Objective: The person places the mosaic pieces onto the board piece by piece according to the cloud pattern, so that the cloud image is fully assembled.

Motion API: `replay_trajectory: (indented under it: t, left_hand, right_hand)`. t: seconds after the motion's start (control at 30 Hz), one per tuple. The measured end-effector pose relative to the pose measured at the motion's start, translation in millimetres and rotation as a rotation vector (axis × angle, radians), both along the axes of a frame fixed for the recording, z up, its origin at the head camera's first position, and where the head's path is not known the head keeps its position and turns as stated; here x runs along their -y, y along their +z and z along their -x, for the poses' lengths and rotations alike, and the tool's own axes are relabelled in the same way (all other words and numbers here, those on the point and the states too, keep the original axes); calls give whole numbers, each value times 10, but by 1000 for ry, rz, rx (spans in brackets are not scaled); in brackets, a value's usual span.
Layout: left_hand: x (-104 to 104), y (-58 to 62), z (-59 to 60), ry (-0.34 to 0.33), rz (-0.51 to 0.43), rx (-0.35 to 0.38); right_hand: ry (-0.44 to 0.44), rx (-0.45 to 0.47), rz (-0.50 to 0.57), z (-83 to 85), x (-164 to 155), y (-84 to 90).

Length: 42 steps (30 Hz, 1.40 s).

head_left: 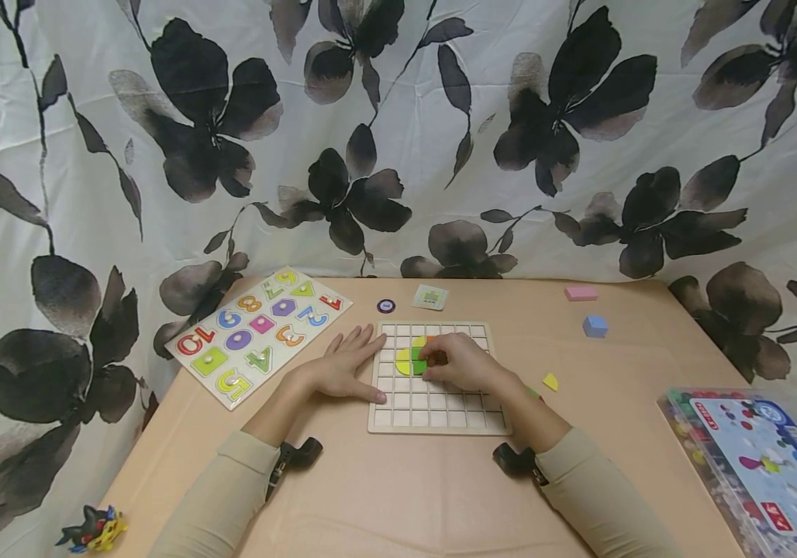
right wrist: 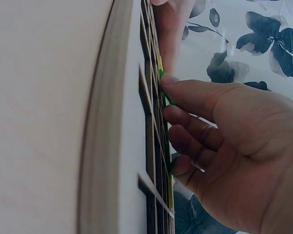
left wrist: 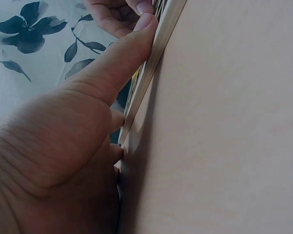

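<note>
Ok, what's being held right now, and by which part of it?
The right hand pinches a green piece by its right side, in the head view. The left hand only touches the grid board's left edge.

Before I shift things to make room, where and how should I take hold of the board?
Probably by the middle of its left and right edges, coming from both sides at once and lifting level. The board lies flat, its thick, straight edges give something to pinch, and the yellow pieces lie inward of both edges; one-sided lifting could tip them loose.
</note>
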<state>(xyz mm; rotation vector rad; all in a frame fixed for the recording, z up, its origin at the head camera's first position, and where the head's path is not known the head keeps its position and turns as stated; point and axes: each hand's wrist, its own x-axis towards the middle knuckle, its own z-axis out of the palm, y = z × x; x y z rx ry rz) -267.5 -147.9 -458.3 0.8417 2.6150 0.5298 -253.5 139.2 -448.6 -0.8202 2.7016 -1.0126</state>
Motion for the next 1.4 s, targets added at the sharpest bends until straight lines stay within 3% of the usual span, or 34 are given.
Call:
replay_trajectory:
  t: [0.6,0.73,0.9,1.07,1.4]
  left_hand:
    - [6,9,-8,0,-10,-1]
    - [9,10,-10,0,-10,-2]
    - [20,-2,3,0,-15,-10]
    - [16,12,0,-4,-10,-11]
    - [24,-11,7,-2,-7,-17]
  right_hand:
    - [22,17,18,-15,-12,53]
    - [-9,38,16,-25,-49,94]
    - [-44,46,63,-52,-193,231]
    - [-55,-12,92,-72,-418,369]
    - [-93,3,43,-129,-782,544]
